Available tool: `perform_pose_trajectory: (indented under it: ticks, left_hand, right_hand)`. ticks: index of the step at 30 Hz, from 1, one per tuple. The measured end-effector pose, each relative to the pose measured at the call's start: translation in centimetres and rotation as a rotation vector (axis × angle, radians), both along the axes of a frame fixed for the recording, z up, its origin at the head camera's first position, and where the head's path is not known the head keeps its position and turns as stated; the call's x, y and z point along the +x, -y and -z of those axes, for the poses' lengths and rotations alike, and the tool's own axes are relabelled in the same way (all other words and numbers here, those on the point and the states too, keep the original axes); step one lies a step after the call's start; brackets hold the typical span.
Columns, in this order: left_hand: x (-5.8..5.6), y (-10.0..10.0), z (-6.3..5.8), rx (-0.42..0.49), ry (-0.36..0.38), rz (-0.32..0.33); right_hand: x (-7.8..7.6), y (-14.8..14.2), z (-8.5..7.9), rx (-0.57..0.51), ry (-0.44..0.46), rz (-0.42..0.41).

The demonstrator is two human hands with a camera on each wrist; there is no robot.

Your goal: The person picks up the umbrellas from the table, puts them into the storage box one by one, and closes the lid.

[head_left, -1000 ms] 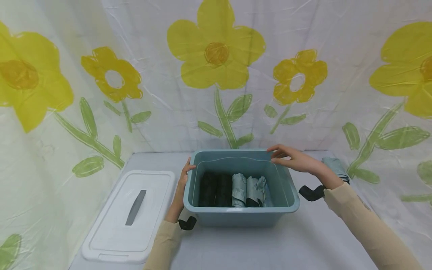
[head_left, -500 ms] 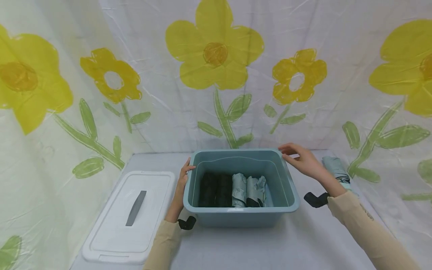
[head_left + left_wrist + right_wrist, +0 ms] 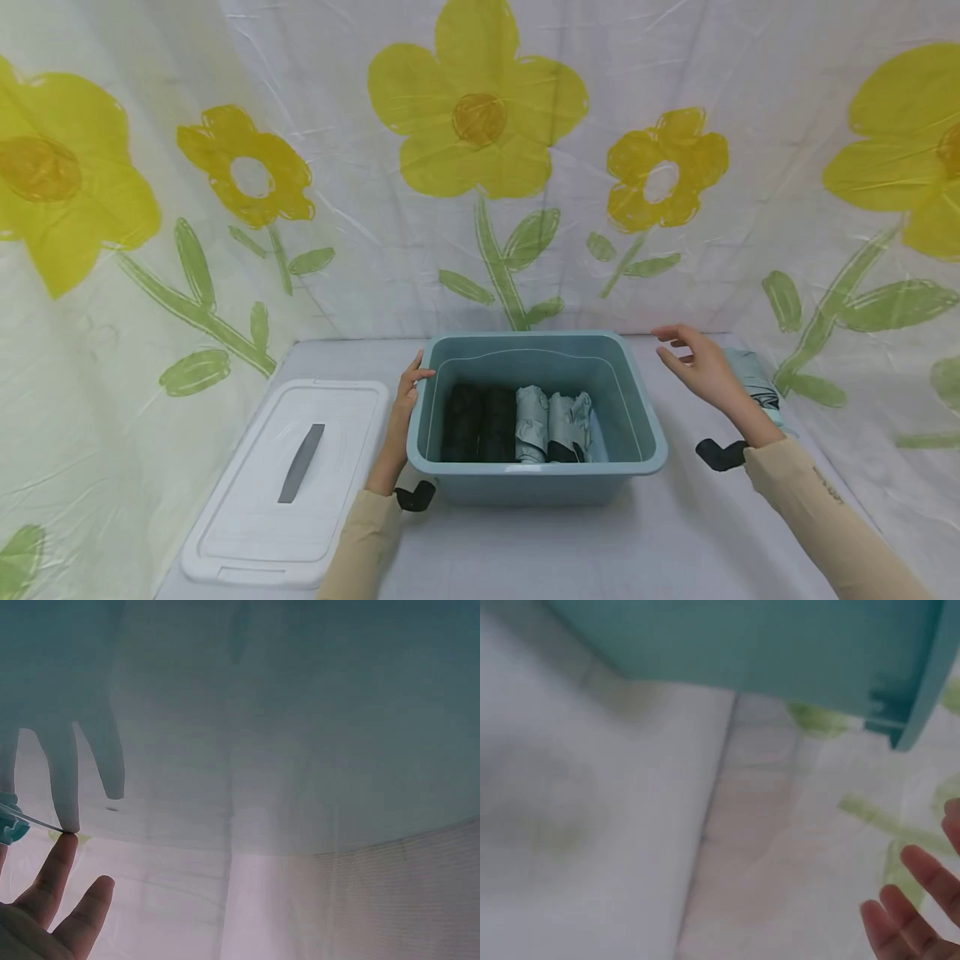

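A blue-green plastic storage bin (image 3: pixel 537 488) stands on the table. Inside lie two black rolled bundles (image 3: pixel 480 423) on the left and two light blue rolled fabric bundles (image 3: pixel 532 421) beside them. My left hand (image 3: pixel 406 396) rests against the bin's left side, one digit on the rim; in the left wrist view straight, spread fingers (image 3: pixel 56 881) are at its glossy wall. My right hand (image 3: pixel 701 367) is in the air right of the bin, apart from it, fingers loosely bent and holding nothing. Partly behind it lies another light blue rolled bundle (image 3: pixel 750 377).
Left of the bin, a white lid (image 3: pixel 247 467) with a grey handle (image 3: pixel 301 462) lies flat on the table (image 3: pixel 540 558). A curtain (image 3: pixel 360 250) with printed yellow flowers hangs behind and along both sides.
My right hand has left the bin's back right rim and moved rightward, toward the light blue bundle outside. My left hand and the bin stay in place.
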State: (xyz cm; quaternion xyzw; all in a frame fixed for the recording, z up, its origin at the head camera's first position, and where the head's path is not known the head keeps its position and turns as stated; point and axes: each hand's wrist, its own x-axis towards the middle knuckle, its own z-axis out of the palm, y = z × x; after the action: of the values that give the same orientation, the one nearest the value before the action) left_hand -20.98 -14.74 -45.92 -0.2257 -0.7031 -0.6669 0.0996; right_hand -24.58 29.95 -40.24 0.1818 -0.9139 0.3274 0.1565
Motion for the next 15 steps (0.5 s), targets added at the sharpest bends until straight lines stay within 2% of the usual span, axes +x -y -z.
perform_pose_trajectory:
  ticks: [5, 15]
  left_hand:
    - [0.0, 0.0, -0.1, 0.000, -0.006, -0.003]
    - [0.1, -0.1, -0.1, 0.017, -0.011, 0.007]
  right_hand:
    - [0.0, -1.0, 1.2, 0.048, -0.052, 0.022]
    - [0.0, -3.2, 3.7, 0.067, -0.072, 0.094]
